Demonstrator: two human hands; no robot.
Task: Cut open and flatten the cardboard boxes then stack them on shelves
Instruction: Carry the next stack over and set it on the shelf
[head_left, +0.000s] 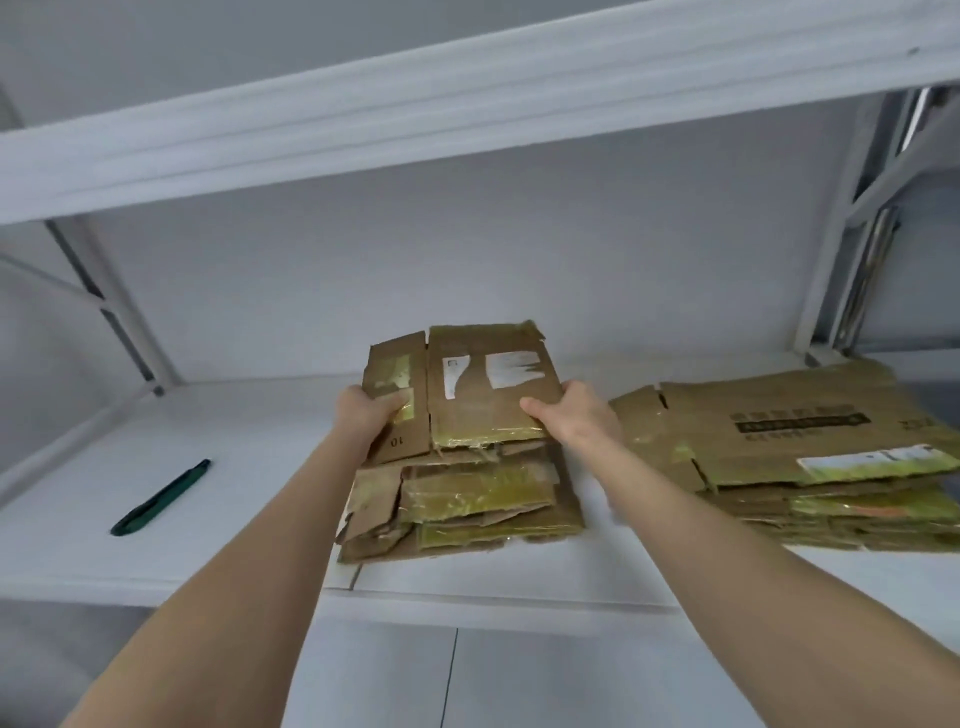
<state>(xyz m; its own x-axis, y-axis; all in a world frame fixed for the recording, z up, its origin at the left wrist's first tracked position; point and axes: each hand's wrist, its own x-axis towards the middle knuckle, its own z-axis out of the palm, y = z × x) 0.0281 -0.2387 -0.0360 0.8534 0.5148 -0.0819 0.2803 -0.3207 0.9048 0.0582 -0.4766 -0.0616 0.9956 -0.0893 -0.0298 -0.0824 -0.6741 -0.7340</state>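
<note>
Holding one flattened box (488, 384) between both hands, over the shelf (208, 561). Grip check: left hand (363, 410) has the box's left flap, thumb on top, other fingers curled under and out of sight. Same on the other side: right hand (576, 415) has the right edge, thumb lying on the top face, fingers hidden below. Box is tilted, far edge raised. Its near edge is at the small stack (467, 509) of flattened cardboard directly below the hands; can't tell whether it rests on it. Top face shows torn white label scraps and yellowish tape. That small stack sits near the shelf's front edge, between the forearms. A bigger stack (810, 452) of flattened boxes lies just right of the right hand, apart from the small one, with black print and a white label on its top sheet. A green pen-shaped tool (161, 498) lies on the shelf well left of the left hand, untouched. An upper shelf beam (467, 104) runs above both hands.
</note>
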